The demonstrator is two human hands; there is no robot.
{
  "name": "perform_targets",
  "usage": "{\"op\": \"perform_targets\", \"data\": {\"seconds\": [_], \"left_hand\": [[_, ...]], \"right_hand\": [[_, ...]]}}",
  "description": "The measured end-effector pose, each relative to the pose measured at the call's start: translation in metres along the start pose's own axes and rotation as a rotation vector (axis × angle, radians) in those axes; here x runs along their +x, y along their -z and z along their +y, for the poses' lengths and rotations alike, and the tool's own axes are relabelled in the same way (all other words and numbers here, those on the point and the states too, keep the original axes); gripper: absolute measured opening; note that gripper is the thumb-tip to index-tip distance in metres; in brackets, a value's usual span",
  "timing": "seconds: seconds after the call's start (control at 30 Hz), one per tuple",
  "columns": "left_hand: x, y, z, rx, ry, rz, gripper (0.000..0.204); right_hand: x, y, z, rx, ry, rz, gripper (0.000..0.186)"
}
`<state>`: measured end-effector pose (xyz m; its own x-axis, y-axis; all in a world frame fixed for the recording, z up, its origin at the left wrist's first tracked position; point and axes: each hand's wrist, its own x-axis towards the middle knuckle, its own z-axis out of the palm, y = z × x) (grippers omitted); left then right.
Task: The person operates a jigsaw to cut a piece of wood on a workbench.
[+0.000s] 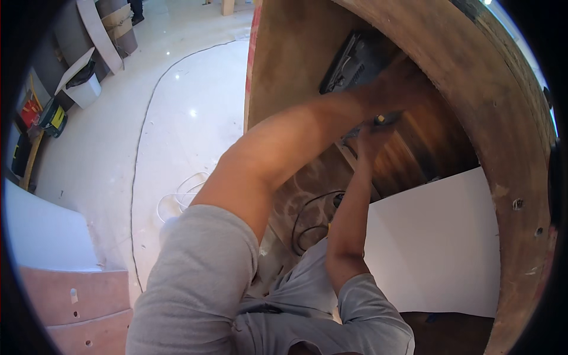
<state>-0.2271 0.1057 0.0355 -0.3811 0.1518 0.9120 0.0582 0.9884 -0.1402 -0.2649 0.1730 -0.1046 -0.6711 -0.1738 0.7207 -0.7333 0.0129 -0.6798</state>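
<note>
Inside the curved edge of the wooden cabinet (509,148), the right hand (371,139) holds a dark tool (381,120); the shadowed left hand's (402,83) grip I cannot tell.

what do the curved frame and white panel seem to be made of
Curved frame: probably wood or plywood, unpolished, by its brown, blotchy, scuffed face. White panel: smooth, matt, perhaps coated board or plastic; its plain face leaves that open.

Glare on floor (192,139) (dim wooden recess (435,145))
</note>
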Motion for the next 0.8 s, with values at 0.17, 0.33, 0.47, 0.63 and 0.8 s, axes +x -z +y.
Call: {"op": "perform_targets", "data": {"seconds": [0.17,0.33,0.47,0.63,0.8], "left_hand": [[0.043,0.011,-0.003,0.087,-0.070,0.158,0.038],[0.062,0.016,-0.015,0.078,-0.018,-0.058,0.037],[0.074,0.027,-0.015,0.068,-0.002,-0.189,0.037],[0.015,0.068,0.004,-0.012,-0.067,-0.241,0.037],[-0.120,0.190,0.030,-0.075,0.228,-0.099,0.034]], "right_hand": [[0.043,0.009,-0.029,-0.005,0.108,0.058,0.084],[0.066,0.008,-0.049,-0.016,0.129,0.050,0.084],[0.073,0.002,-0.040,-0.018,0.044,0.079,0.079],[0.072,-0.002,0.003,-0.017,0.107,0.070,0.075],[0.068,0.006,0.066,0.145,-0.097,-0.072,0.071]]}}
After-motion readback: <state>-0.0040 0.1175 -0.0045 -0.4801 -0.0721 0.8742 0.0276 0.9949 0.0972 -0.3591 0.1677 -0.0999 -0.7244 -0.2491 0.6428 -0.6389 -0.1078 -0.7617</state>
